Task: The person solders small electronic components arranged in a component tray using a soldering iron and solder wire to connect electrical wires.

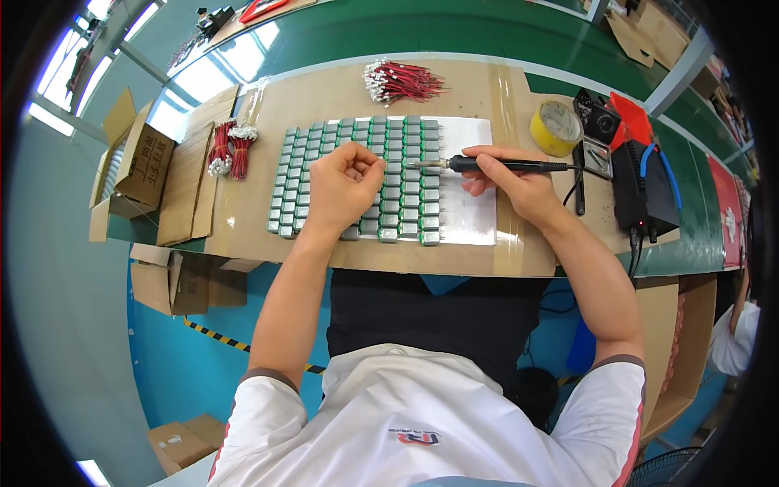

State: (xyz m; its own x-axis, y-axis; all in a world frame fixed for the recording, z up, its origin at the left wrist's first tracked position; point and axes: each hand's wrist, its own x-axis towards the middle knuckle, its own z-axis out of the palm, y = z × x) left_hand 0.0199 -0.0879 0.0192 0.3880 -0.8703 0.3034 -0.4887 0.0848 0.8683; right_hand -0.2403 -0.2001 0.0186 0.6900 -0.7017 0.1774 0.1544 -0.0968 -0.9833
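Observation:
Rows of small grey motors [389, 204] with green edges stand close together on a white sheet [471, 215]. My left hand [345, 185] is over the middle of the rows, its thumb and fingers pinched together. Whatever they hold, if anything, is too small to make out. In my right hand [519, 185] is a soldering iron [535, 165] with a black handle, gripped like a pen. Its metal tip points left and reaches the motors on the right side of the block, close to my left fingertips. Whether the tip touches one cannot be seen.
Red wires with white connectors [403, 82] lie behind the motors, with bundled ones [240, 152] at left. To the right are a yellow tape roll [557, 128], a black soldering station [643, 195] and blue-handled pliers [672, 177]. An open carton [144, 162] stands far left.

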